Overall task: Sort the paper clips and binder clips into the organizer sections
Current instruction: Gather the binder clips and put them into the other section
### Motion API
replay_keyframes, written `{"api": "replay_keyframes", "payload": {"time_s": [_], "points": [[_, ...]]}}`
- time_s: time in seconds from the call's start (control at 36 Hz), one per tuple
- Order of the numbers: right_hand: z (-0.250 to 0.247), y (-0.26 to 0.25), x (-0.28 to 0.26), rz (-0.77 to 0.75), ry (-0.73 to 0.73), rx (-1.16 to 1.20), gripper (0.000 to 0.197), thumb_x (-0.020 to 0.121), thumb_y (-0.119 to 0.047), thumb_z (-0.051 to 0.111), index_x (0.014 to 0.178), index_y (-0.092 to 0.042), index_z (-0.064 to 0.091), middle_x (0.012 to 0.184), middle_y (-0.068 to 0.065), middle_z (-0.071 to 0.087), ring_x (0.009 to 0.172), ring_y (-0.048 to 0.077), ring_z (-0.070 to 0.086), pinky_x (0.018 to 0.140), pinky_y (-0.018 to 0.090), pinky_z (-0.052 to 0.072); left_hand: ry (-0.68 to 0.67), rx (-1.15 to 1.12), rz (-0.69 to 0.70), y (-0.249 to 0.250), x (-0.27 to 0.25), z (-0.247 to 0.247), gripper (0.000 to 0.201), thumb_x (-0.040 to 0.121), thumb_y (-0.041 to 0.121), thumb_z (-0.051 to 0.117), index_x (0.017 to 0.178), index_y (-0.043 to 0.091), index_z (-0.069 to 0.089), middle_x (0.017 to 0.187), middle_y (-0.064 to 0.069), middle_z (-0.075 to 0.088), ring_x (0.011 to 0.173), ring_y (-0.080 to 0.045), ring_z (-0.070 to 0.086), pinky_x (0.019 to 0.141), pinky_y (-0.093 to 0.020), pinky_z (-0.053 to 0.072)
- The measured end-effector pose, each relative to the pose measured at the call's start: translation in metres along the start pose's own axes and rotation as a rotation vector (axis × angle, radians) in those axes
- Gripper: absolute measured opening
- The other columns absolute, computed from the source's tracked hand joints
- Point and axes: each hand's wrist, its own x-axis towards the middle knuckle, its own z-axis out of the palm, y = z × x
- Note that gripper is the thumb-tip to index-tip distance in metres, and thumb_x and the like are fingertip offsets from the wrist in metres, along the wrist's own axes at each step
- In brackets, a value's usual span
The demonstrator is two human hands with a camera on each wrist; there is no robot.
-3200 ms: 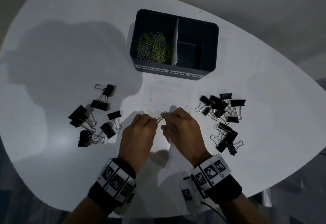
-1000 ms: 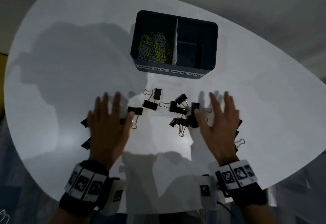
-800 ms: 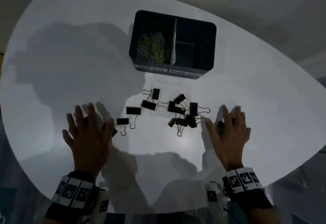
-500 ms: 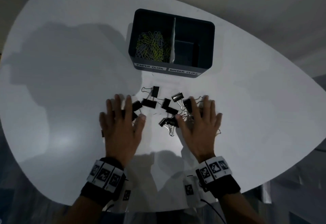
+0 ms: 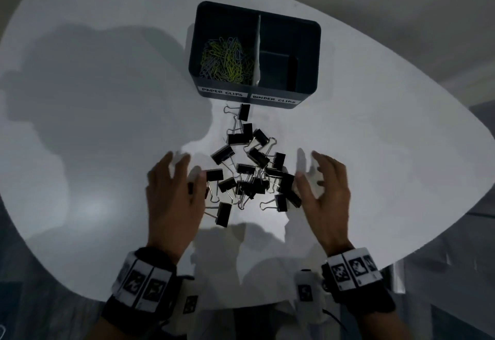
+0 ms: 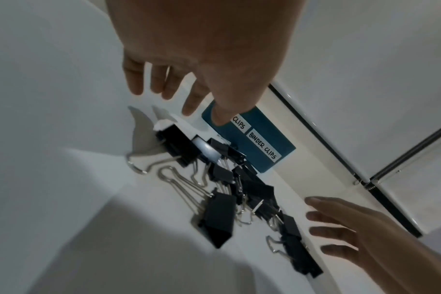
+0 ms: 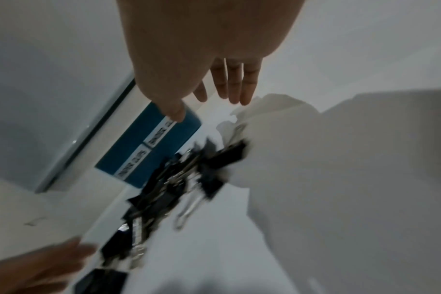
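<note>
- We see a white rounded desk (image 5: 375,152) under dim light, with shadows of our head and arms across it; a pale wall lies beyond its far edge.
- The dark organizer (image 5: 308,53) stands at the far middle, labelled PAPER CLIPS on its left section and BINDER CLIPS on its right.
- The paper clips (image 5: 227,61) lie in the left section; the right section looks bare of clips.
- The binder clips (image 5: 249,170) lie heaped on the desk just before the organizer, between our hands.
- Our left hand (image 5: 174,200) has fingers spread and straight, grasping nothing; its thumb is just beside a clip at the heap's left edge.
- Our right hand (image 5: 324,195) is likewise spread, fingers loosely bent, grasping nothing, its thumb near the heap's right edge.
</note>
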Motion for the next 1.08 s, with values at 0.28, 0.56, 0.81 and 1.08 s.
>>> {"api": "replay_keyframes", "payload": {"time_s": [0.28, 0.56, 0.81, 1.08], "points": [[0.002, 0.013, -0.021, -0.058, -0.266, -0.117, 0.084, 0.066, -0.049, 0.086, 0.139, -0.026, 0.05, 0.132, -0.002, 0.037, 0.102, 0.013, 0.056, 0.075, 0.029, 0.059, -0.315, -0.044, 0.026, 0.006, -0.029, 0.004, 0.115, 0.06, 0.055, 0.084, 0.15, 0.028, 0.017, 0.144, 0.008, 0.014, 0.131, -0.024, 0.038, 0.087, -0.042, 0.051], [0.025, -0.014, -0.01, -0.033, -0.324, -0.18, 0.088, 0.067, -0.026, 0.086, 0.142, -0.027, 0.041, 0.128, -0.001, 0.04, 0.086, 0.016, 0.064, 0.07, 0.029, 0.056, -0.219, -0.153, 0.113, 0.035, -0.018, 0.026, 0.087, 0.072, 0.032, 0.081, 0.143, 0.025, 0.032, 0.127, 0.007, 0.029, 0.113, -0.016, 0.049, 0.074, -0.029, 0.052], [0.028, -0.013, 0.005, -0.037, -0.351, -0.133, 0.085, 0.065, -0.028, 0.087, 0.138, -0.03, 0.044, 0.117, -0.004, 0.05, 0.1, 0.008, 0.05, 0.078, 0.024, 0.047, -0.221, -0.247, 0.084, 0.035, 0.003, 0.029, 0.071, 0.075, 0.011, 0.081, 0.134, 0.02, 0.044, 0.124, 0.006, 0.037, 0.103, -0.009, 0.062, 0.078, -0.023, 0.052], [0.017, -0.019, 0.014, -0.086, -0.28, -0.073, 0.062, 0.071, -0.03, 0.083, 0.128, -0.032, 0.058, 0.115, -0.007, 0.049, 0.1, 0.013, 0.057, 0.076, 0.029, 0.054, -0.173, -0.125, 0.118, 0.038, 0.021, 0.001, 0.064, 0.08, 0.047, 0.072, 0.135, 0.027, 0.045, 0.133, 0.006, 0.042, 0.099, -0.011, 0.063, 0.079, -0.034, 0.053]]}}
